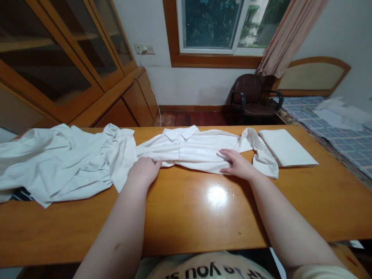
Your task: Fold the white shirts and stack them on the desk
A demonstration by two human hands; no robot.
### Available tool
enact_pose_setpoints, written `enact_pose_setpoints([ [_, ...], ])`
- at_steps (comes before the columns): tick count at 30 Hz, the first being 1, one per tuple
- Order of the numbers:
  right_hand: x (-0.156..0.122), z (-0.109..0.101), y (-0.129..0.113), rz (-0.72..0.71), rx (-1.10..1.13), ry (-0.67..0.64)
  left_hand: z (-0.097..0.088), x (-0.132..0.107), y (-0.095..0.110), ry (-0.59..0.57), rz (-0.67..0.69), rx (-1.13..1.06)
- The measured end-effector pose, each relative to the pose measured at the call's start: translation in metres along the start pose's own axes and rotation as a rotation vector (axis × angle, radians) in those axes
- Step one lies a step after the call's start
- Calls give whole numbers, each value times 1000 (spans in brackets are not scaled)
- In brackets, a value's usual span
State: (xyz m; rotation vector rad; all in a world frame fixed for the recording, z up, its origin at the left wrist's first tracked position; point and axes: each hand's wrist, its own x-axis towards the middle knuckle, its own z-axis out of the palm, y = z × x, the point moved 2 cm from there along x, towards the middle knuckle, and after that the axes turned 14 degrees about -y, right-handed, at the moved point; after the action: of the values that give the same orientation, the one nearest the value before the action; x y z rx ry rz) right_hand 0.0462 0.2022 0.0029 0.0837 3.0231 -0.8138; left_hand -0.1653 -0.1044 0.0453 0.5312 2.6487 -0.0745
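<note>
A white collared shirt (203, 149) lies on the wooden table in front of me, gathered into a long band with its collar toward the far edge. My left hand (145, 169) is at the shirt's left end, its fingers curled down on the cloth and partly hidden, the thumb pointing right. On the near right part of the shirt rests my right hand (236, 164), open, fingers extended and thumb apart. A sleeve (263, 157) bends out past the right hand toward the near side.
A crumpled white garment (66, 162) with buttons spreads over the table's left side. To the right lies a neatly folded white cloth (286, 147). Beyond the wooden table (186, 217) stand a glass-doored cabinet (95, 85), a dark office chair (250, 95) and a bed (328, 116).
</note>
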Motion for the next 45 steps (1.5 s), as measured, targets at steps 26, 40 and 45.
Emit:
enact_pose_setpoints([
  [26, -3, -7, -2, 339, 285, 52, 12, 26, 7, 153, 159, -317],
  [40, -2, -9, -2, 265, 236, 100, 10, 31, 7, 244, 280, -414],
  [45, -3, -12, 5, 261, 488, 409, 3, 25, 4, 329, 249, -509],
])
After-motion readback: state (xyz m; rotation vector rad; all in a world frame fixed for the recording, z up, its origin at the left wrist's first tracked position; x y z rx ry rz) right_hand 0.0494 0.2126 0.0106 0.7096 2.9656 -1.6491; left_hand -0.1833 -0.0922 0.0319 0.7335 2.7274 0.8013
